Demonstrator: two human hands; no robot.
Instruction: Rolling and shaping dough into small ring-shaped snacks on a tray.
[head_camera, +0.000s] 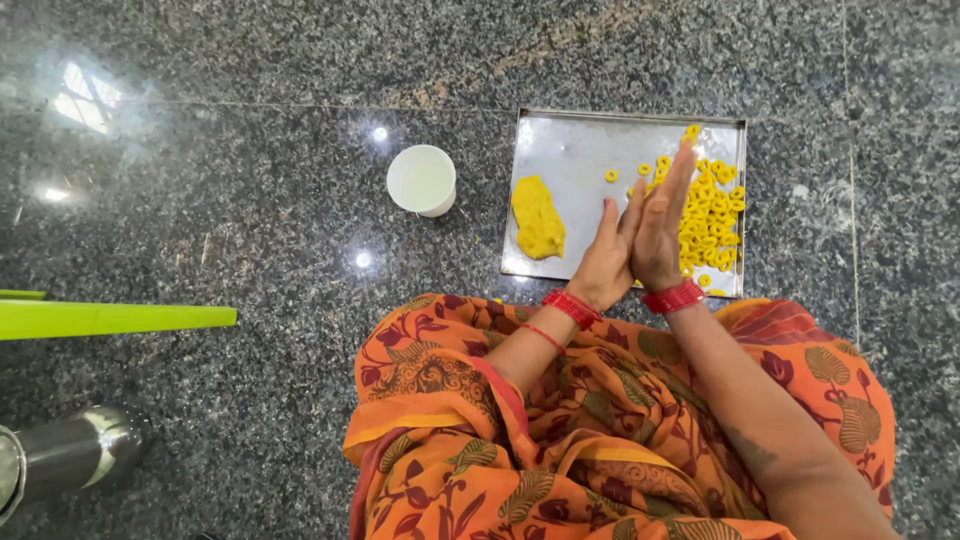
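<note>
Now the left hand (603, 265) and right hand (662, 225) are pressing flat together above the steel tray (575, 150), hiding any yellow dough (537, 218) between, risking a dropped piece landing on the rings (712, 215).

From my remote seat I see no packages, labels, signs or screens anywhere around the hands.
</note>
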